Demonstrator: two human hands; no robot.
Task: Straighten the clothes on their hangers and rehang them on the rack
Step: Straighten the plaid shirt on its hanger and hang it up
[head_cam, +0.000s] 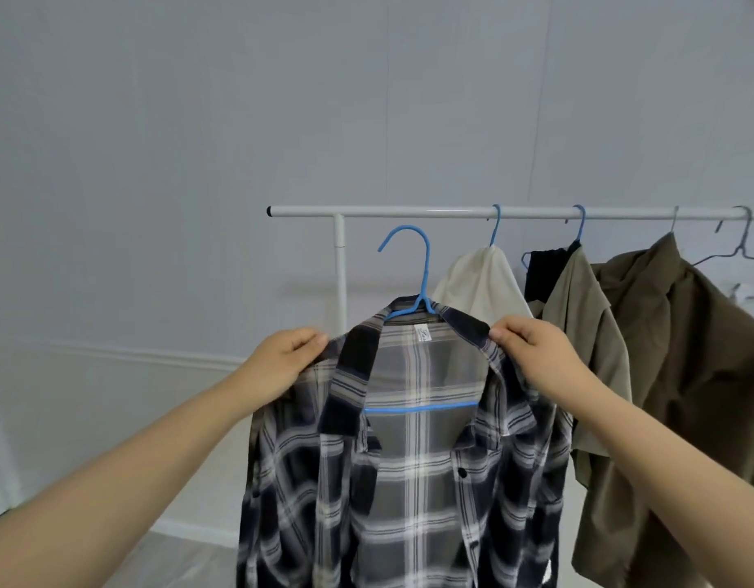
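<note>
Your left hand (282, 358) and right hand (532, 345) each pinched a shoulder of the plaid shirt (409, 481), held off the rack.

Both sets of fingers (311, 339) were curled on the cloth, with the blue hanger (421, 290) between them, its hook just below the white rail (409, 212), open end to your left. You had bare rail straight above; the cream garment (481, 290) hung just right of the hook, olive ones beyond.

Hands: two, left hand (277, 358) and right hand (536, 354)
Plaid shirts (409, 481): one
Garments on the rack (409, 212): four, cream (481, 286), black (542, 273), khaki (587, 333), olive (684, 375)
Blue hangers: three, one held (421, 265), two hung
Grey wire hangers (744, 244): one
</note>
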